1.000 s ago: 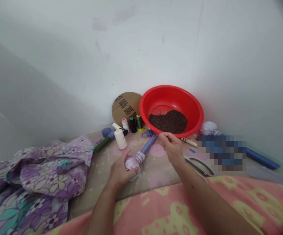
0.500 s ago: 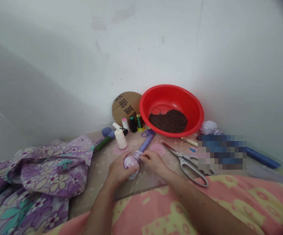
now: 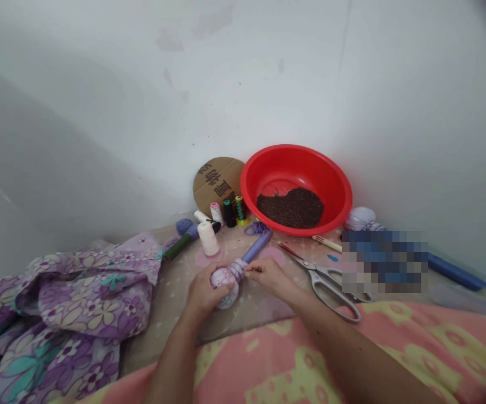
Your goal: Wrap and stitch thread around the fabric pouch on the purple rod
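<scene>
My left hand (image 3: 205, 292) is wrapped round the floral cloth-covered ball head (image 3: 225, 283) of a stick. Its purple handle (image 3: 258, 246) points away from me and to the right. Layers of cloth and dark cord are bound about the neck, where head meets handle. Beside that neck my right hand (image 3: 270, 276) is closed in a pinch; what lies between its fingertips is too small to make out. To the right of this hand lie open-looking metal scissors (image 3: 325, 280) with grey handles. A white thread cone (image 3: 207, 239) stands beyond my left hand.
A red basin (image 3: 342, 216) holding dark grains stands by the wall. Several thread spools (image 3: 229, 213) are lined up before a round cardboard piece (image 3: 215, 182). Purple floral fabric (image 3: 112, 297) is heaped at left. A similar white cloth ball (image 3: 361, 216) lies right of the basin.
The right hand has moved slightly away from the neck, still pinched. The left hand keeps its hold on the ball head, and the handle has tipped a little to the right.
</scene>
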Available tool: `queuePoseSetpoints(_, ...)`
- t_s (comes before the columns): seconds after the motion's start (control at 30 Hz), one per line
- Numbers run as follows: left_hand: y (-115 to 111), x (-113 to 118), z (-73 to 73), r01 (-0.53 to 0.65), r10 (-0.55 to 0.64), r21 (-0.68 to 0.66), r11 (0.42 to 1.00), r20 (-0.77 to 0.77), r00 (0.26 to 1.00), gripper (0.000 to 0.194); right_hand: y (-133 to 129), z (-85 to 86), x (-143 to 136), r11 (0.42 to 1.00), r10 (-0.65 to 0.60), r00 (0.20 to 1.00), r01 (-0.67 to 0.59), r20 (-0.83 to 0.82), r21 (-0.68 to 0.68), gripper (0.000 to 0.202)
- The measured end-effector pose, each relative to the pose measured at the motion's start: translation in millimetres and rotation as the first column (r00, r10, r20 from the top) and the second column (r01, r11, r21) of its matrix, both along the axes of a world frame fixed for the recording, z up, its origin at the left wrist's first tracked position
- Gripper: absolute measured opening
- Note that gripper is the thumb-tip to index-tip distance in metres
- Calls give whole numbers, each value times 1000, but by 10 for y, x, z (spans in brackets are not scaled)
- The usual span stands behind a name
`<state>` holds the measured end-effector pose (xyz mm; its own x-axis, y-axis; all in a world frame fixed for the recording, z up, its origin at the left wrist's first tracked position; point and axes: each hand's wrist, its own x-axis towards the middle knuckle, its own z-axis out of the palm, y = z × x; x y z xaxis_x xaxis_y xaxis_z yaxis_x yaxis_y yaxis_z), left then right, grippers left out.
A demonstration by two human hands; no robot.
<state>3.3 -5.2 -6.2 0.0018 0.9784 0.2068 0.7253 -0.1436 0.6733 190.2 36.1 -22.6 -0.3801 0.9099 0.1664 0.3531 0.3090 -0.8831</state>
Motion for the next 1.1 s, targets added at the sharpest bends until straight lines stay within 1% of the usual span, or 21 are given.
queuePoseSetpoints(0.17, 23, -20, -9, 31, -31, 2, 1000, 29, 999, 40, -19, 10, 8, 1000, 8, 998, -7, 61, -4, 21)
queuePoseSetpoints(0.33, 39, -43, -43, 35, -35, -6, 999, 76, 996, 42, -24, 9, 9, 1000, 25, 999, -25, 48, 3, 26)
queuePoseSetpoints(0.53, 40, -49, -47, 19, -16, -23, 1000, 118, 993, 42, -35, 20, 7, 999, 50, 998, -50, 25, -18, 26)
queuePoseSetpoints(0.87, 48, -65, -70, 18, -16, -17, 1000, 120, 993, 41, -54, 30, 9, 998, 58, 998, -57, 38, -32, 30)
queuePoseSetpoints(1.1, 52, -65, -78, 10, -6, -31, 999, 123, 992, 42, -26, -44, 10, 998, 63, 997, -63, 47, 17, 33)
